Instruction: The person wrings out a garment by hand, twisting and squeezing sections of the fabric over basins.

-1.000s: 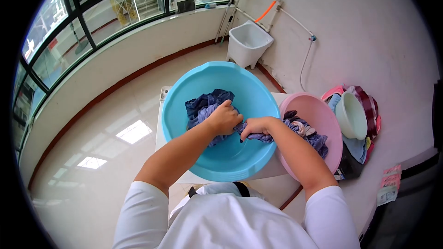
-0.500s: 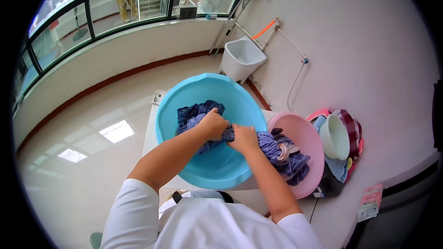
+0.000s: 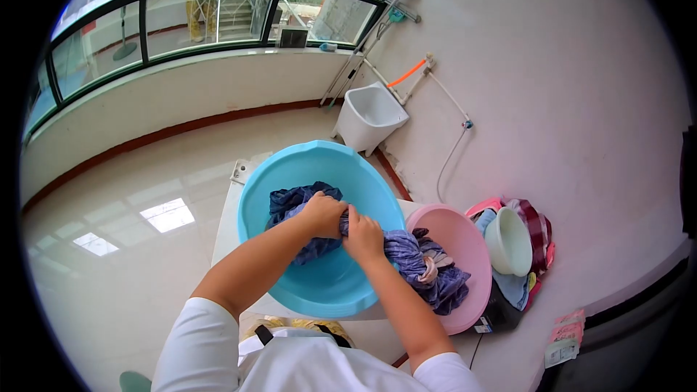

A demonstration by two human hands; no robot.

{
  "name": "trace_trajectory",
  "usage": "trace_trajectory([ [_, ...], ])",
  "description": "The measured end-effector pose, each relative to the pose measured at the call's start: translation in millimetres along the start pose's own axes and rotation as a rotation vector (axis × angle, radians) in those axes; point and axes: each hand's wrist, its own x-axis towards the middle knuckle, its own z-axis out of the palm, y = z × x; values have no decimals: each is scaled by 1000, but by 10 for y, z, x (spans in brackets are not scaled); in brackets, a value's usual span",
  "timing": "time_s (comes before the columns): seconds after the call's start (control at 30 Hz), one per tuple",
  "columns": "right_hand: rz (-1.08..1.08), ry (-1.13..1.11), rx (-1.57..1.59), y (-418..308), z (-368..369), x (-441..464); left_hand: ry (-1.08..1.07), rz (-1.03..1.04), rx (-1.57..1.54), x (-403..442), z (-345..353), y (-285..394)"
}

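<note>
A purple-blue garment [image 3: 404, 250] is twisted into a rope across the blue basin [image 3: 369, 187]. One bunched part of it lies inside that basin, beside or joined to darker navy cloth [image 3: 289, 202]. Its other end drapes over the rim into the pink basin [image 3: 473, 247], with a pale pinkish strip showing among the folds. My left hand [image 3: 323, 214] is closed round the twisted cloth above the blue basin. Just to its right, my right hand [image 3: 363, 235] grips the same cloth, the two hands nearly touching. The fabric inside my fists is hidden.
Both basins rest on a pale table [image 3: 226, 219]. At the right, a pale green basin [image 3: 508, 242] leans on a pile of clothes [image 3: 539, 229]. A white mop sink [image 3: 369, 117] stands by the wall, with mop handles and a pipe near it. Windows line the far side.
The view has tilted, so everything sits lower and slightly left in it. My hands have drawn closer together on the twisted garment, keeping their grip.
</note>
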Motion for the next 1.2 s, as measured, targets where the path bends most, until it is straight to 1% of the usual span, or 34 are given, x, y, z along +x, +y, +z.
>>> trace_trajectory([
  [0.03,4,72,52,11,0,3,58,-15,-101,-18,-25,-19],
  [0.07,10,144,106,23,0,-4,62,-16,-100,-32,-55,-44],
  [0.1,8,149,107,22,-26,-13,22,-25,-270,-39,-103,-85],
  [0.13,-17,199,142,18,-56,-26,-19,-34,-437,-37,-152,-134],
  [0.17,-42,251,178,14,-87,-35,-152,-5,-545,-12,-172,-205],
  [0.2,-44,259,183,19,-118,-50,-152,-8,-536,2,-167,-277],
  [0.27,-89,409,227,57,-163,-86,-282,-55,-1108,14,-150,-409],
  [0.3,-92,418,239,91,-172,-99,-279,-65,-1095,4,-185,-425],
  [0.37,-100,534,286,174,-189,-120,-221,-190,-1197,-26,-253,-450],
  [0.4,-108,541,301,192,-185,-120,-188,-254,-1248,-47,-282,-463],
  [0.43,-72,650,358,205,-180,-117,-266,-202,-1229,0,-155,-504],
  [0.47,-35,759,416,221,-174,-113,-257,-215,-1218,-11,-35,-567],
  [0.5,29,791,465,230,-163,-116,-436,-74,-1369,-51,-65,-531],
  [0.53,26,799,481,244,-149,-119,-620,73,-1509,-77,-111,-505],
  [0.6,189,855,714,296,-110,-132,-712,79,-1187,-83,-250,-334],
  [0.67,220,855,795,327,-102,-133,-357,169,-589,-91,-32,-254],
  [0.7,209,834,794,324,-110,-138,-367,158,-575,-95,-80,-108],
  [0.77,215,827,811,304,-113,-167,-375,-39,-28,-106,-244,233],
  [0.8,204,826,824,314,-113,-173,-386,-40,-11,-121,-224,213],
  [0.87,201,841,847,349,-119,-145,14,-235,-110,-139,-207,56],
  [0.93,245,858,902,335,-111,-134,275,-433,-2,-286,-559,142],
  [0.97,258,865,916,343,-104,-138,414,-459,26,-357,-681,119],
  [1.0,212,846,857,326,-107,-135,550,-482,56,-429,-786,123],
  [1.03,167,825,801,294,-110,-137,702,-421,148,-499,-885,225],
  [1.07,180,829,821,277,-112,-135,687,-419,167,-521,-873,272],
  [1.13,183,881,901,272,-133,-118,783,-453,251,-564,-755,398],
  [1.17,209,881,932,258,-143,-113,706,-549,195,-592,-643,395],
  [1.2,217,886,944,259,-134,-112,424,-624,116,-662,-720,593],
])
